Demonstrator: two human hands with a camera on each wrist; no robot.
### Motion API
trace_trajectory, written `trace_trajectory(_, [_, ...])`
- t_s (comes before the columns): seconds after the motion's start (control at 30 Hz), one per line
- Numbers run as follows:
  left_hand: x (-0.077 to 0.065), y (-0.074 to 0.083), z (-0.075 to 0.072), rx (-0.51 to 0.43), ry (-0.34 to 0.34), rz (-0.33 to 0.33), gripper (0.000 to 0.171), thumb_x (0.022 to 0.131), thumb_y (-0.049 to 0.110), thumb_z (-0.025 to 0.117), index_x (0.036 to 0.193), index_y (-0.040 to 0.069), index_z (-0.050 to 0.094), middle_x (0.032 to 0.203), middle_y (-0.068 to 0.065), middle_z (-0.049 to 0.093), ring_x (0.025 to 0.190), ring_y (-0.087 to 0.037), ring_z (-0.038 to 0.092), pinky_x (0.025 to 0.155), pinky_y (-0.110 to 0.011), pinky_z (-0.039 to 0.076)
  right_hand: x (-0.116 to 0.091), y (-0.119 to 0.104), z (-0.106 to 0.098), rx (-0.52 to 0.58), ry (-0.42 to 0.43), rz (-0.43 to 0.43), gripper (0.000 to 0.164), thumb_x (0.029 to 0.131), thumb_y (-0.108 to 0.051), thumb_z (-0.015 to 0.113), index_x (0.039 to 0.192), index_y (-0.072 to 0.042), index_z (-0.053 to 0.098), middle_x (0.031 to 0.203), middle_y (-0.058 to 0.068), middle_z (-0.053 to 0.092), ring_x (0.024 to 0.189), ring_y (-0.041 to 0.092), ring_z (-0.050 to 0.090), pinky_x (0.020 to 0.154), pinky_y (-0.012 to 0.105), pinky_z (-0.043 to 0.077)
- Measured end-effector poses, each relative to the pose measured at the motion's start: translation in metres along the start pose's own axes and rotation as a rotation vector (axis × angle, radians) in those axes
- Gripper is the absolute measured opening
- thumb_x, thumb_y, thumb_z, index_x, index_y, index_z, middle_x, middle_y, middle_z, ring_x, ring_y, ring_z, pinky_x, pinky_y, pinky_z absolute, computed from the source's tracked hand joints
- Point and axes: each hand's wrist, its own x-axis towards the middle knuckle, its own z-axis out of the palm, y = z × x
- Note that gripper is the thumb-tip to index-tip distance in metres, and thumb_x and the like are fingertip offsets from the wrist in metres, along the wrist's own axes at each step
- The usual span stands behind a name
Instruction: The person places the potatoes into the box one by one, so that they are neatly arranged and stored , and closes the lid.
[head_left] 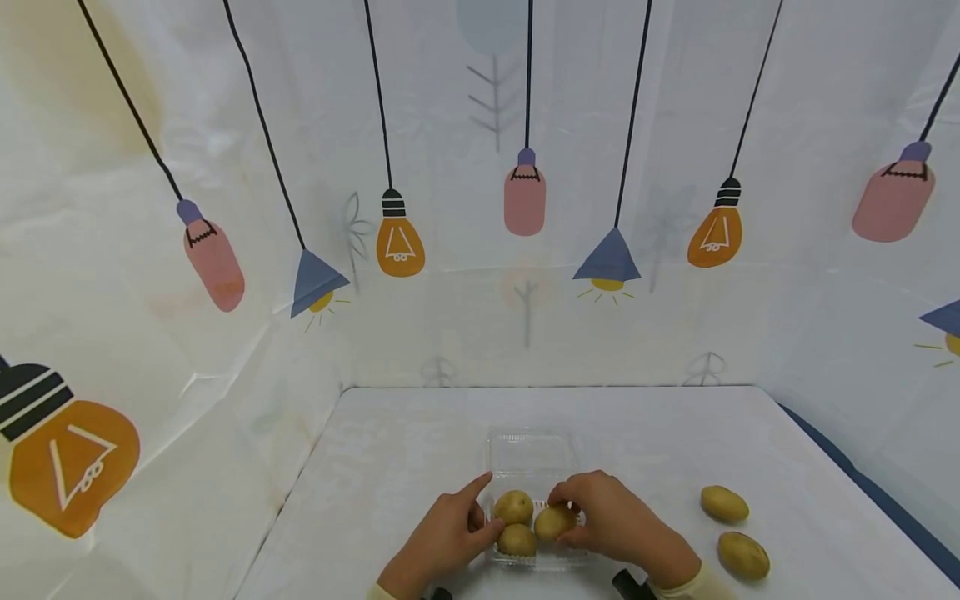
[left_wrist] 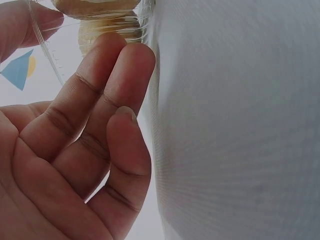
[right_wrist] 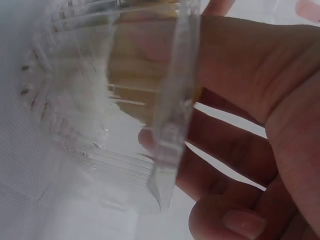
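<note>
In the head view a clear plastic clamshell box (head_left: 551, 560) lies with its lid folded back. Two yellow potatoes, one behind (head_left: 513, 507) and one in front (head_left: 517, 541), sit in its left half. At the box's right side my right hand (head_left: 618, 521) pinches a third potato (head_left: 555, 523) between thumb and fingers, low inside the box. My left hand (head_left: 448, 533) rests at the left side, index finger stretched along the rim and thumb at the potatoes. In the left wrist view its other fingers (left_wrist: 131, 75) lie loosely bent near the ridged wall.
Two loose potatoes, one farther back (head_left: 724, 504) and one nearer (head_left: 743, 556), lie on the white table (head_left: 637, 442) to the right. The transparent lid (head_left: 531, 452) extends behind the box. A printed cloth (head_left: 450, 333) hangs around the table's back and sides.
</note>
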Motion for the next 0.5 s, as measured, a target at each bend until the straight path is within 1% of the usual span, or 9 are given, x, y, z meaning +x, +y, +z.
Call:
trace_trajectory(0.17, [0.0002, 0.0008, -0.0005, -0.003, -0.004, -0.009, 0.076, 0.100, 0.043, 0.072, 0.158, 0.002, 0.045, 0.074, 0.017, 0.063, 0.059, 0.000, 0.055, 0.057, -0.023, 0.050, 0.0006, 0.0020, 0.0022, 0.047, -0.021, -0.020, 0.025, 0.082, -0.020, 0.093, 0.101, -0.019, 0.078, 0.098, -0.016, 0.072, 0.083, 0.001, 0.064, 0.072, 0.028, 0.057])
trace_trajectory(0.33, [0.0006, 0.0002, -0.0004, -0.002, -0.004, -0.012, 0.076, 0.100, 0.044, 0.072, 0.158, 0.002, 0.045, 0.075, 0.017, 0.062, 0.060, 0.000, 0.055, 0.057, -0.023, 0.050, 0.0002, 0.0038, 0.0037, 0.057, -0.030, -0.010, 0.025, 0.081, -0.021, 0.094, 0.100, -0.021, 0.077, 0.098, -0.017, 0.071, 0.082, 0.000, 0.064, 0.072, 0.028, 0.057])
trace_trajectory(0.5, [0.0002, 0.0005, -0.0004, -0.004, -0.005, -0.015, 0.076, 0.100, 0.043, 0.073, 0.158, 0.002, 0.046, 0.075, 0.017, 0.062, 0.060, 0.000, 0.054, 0.057, -0.023, 0.050, -0.0009, 0.0042, 0.0030, 0.086, -0.037, -0.016, 0.025, 0.080, -0.018, 0.094, 0.095, -0.023, 0.075, 0.094, -0.019, 0.069, 0.080, 0.000, 0.064, 0.070, 0.027, 0.056])
